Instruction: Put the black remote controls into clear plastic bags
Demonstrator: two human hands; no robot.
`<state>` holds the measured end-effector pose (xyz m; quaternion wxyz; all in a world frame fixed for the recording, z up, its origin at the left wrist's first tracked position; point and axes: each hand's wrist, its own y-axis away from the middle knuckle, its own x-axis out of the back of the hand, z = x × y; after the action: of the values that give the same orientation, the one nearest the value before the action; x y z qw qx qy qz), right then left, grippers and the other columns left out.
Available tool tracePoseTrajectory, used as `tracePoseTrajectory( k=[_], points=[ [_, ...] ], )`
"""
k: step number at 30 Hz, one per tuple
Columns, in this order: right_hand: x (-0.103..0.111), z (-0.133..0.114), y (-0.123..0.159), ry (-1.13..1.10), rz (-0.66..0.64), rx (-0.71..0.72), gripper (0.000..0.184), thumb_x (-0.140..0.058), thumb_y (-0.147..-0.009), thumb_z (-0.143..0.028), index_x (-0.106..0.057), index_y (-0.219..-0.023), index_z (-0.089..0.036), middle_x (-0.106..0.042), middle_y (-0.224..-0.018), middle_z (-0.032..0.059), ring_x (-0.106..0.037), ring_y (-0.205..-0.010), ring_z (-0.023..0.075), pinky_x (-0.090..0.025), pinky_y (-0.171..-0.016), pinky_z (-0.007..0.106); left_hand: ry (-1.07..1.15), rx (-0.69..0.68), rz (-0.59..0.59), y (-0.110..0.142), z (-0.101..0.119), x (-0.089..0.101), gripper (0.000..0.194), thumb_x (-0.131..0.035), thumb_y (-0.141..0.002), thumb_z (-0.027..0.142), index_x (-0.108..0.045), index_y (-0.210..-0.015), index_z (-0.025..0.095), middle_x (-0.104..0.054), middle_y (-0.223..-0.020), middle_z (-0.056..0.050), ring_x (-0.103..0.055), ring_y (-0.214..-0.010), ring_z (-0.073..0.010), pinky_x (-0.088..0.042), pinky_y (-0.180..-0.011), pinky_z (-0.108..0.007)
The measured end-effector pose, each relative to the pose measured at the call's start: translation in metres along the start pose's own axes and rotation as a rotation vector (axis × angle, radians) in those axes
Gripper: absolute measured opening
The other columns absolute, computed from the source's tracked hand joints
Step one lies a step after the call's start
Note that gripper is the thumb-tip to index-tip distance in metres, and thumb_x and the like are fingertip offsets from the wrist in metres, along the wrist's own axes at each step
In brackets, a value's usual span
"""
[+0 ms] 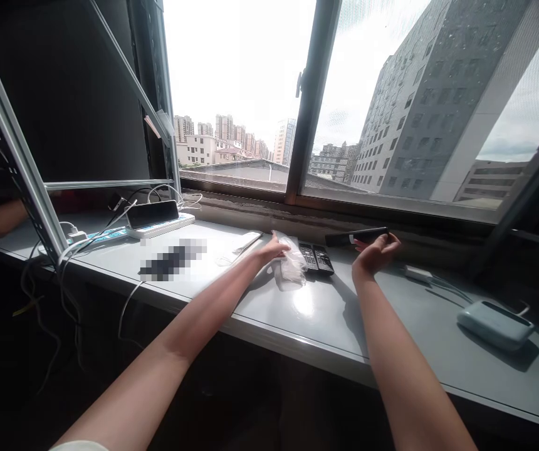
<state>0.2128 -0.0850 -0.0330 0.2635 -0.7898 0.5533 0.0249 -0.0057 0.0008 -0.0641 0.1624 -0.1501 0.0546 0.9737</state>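
Left hand (272, 250): pinches plastic bag (293, 269) beside remotes (316, 259) on table (274, 313) — likely light, soft, slippery; grip gathered film | Right hand (375, 254): holds dark bar (366, 235) by one end, near window (311, 113) — likely stiff, light; grasp long edges at mid-length

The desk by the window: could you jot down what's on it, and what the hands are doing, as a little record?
Left hand: on crumpled clear plastic
Right hand: holding a long black object, exact kind unclear
Between the hands: two black remote-like keypads, side by side on the desk
Right side: pale blue box; small white block with a cable
Left side: dark phone-like slab, propped up; blurred-out patch
Behind: window, buildings outside
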Motion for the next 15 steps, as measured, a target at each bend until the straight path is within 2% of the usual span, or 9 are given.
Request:
tracePoseTrajectory(
  k=[3,7,10,15],
  points=[
    [0.002,0.0,-0.003,-0.027,0.036,-0.08,0.017,-0.034,-0.099,-0.029,-0.046,-0.108,-0.023,-0.06,-0.112,0.0064,-0.062,-0.051,0.0089,-0.051,-0.049,0.026,-0.151,-0.016,0.002,0.004,-0.002,-0.006,0.111,-0.071,-0.065,-0.006,-0.016,-0.159,0.017,-0.064,-0.119,-0.017,-0.067,-0.097,-0.024,-0.052,-0.083,-0.03],
    [0.003,0.002,-0.006,-0.027,0.046,-0.127,0.017,-0.033,-0.099,-0.029,-0.046,-0.107,-0.023,-0.059,-0.113,0.0057,-0.06,-0.049,0.0068,-0.05,-0.045,0.023,-0.197,-0.118,0.027,0.006,-0.003,-0.009,0.12,-0.077,-0.054,-0.008,-0.021,-0.157,0.015,-0.063,-0.124,-0.019,-0.056,-0.124,-0.0334,-0.047,-0.097,-0.035],
    [0.002,0.004,-0.008,-0.007,0.031,-0.15,0.018,-0.033,-0.099,-0.031,-0.046,-0.108,-0.024,-0.06,-0.108,0.0043,-0.059,-0.048,0.007,-0.046,-0.039,0.02,-0.221,-0.168,0.087,0.006,-0.002,-0.01,0.108,-0.08,-0.052,-0.007,-0.036,-0.149,0.013,-0.065,-0.123,-0.019,-0.046,-0.136,-0.0356,-0.041,-0.105,-0.035],
    [0.0,0.007,-0.013,-0.043,-0.023,-0.242,0.02,-0.03,-0.099,-0.032,-0.045,-0.11,-0.025,-0.054,-0.113,0.0041,-0.06,-0.051,0.0053,-0.044,-0.038,0.018,-0.317,-0.18,0.169,0.007,-0.004,-0.012,0.085,-0.078,-0.053,-0.008,-0.053,-0.13,0.017,-0.066,-0.123,-0.018,-0.038,-0.142,-0.0366,-0.037,-0.108,-0.037]
  ],
)
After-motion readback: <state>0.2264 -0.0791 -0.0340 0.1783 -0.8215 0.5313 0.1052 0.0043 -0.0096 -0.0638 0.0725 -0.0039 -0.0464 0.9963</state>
